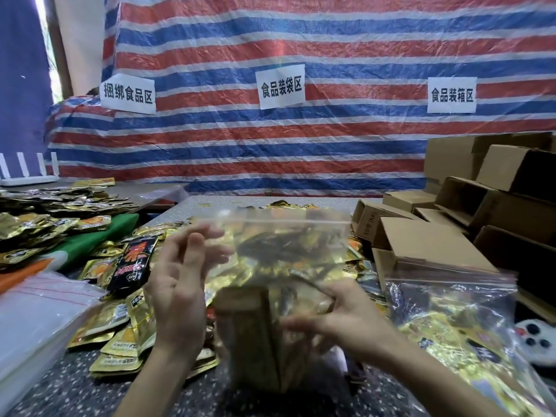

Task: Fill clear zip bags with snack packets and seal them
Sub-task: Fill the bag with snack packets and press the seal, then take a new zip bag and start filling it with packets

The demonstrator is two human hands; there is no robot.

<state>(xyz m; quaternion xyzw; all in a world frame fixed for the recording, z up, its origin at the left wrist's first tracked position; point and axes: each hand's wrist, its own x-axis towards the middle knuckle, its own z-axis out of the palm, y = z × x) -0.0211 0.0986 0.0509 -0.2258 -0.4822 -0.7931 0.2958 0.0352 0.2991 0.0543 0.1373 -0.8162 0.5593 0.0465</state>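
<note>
We hold the clear zip bag upright over the surface, stuffed with snack packets. Our right hand, at five o'clock of it, pinches its lower side. Our left hand, at nine o'clock, is flat beside it, fingers apart. Blur hides whether the zip strip is closed; if not, a one-handed tilt could spill packets.

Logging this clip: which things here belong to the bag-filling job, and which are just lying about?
Job: zip bag in the hands, left hand, right hand, loose snack packets, stack of empty bags, filled bag on the right.
Lying about: cardboard boxes, router, white controller, paper signs.
</note>
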